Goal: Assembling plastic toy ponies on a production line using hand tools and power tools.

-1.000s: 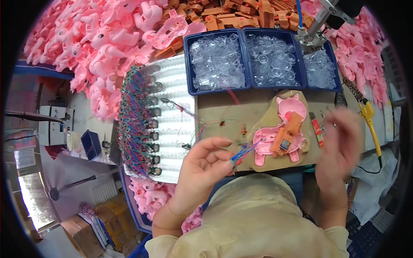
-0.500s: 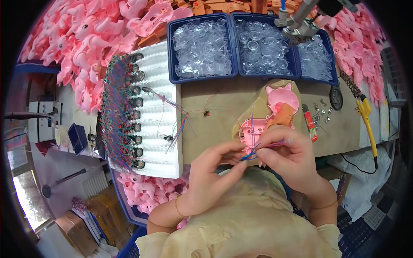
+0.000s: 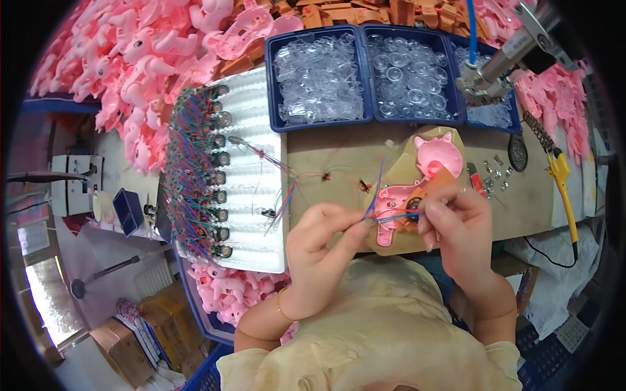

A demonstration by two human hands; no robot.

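Observation:
My left hand [image 3: 329, 251] pinches a bundle of thin blue and red wires [image 3: 393, 216] between thumb and fingertips. At the other end, my right hand [image 3: 460, 228] is closed on the same wires, which run almost level between the two. Just beyond and partly beneath them lies a half shell of a pink toy animal [image 3: 438, 154] on a tan holder [image 3: 405, 151]. An orange piece [image 3: 443, 179] sits against the shell, partly hidden by my right hand. A round dark speaker [image 3: 413, 207] shows behind the wires. A small black part [image 3: 364, 186] lies left of the shell.
A white foam tray [image 3: 261, 195] of wired speakers stands at left. Blue bins [image 3: 319, 127] of clear plastic parts line the back, below a metal fixture [image 3: 486, 81]. At right are a red knife [image 3: 476, 179], small metal pieces [image 3: 497, 174] and a yellow soldering iron [image 3: 561, 176]. Pink parts [image 3: 143, 65] are heaped behind.
My hands have drawn apart, with the wires now stretched between them. The speaker and the small black part have come into sight. The whole view has shifted slightly.

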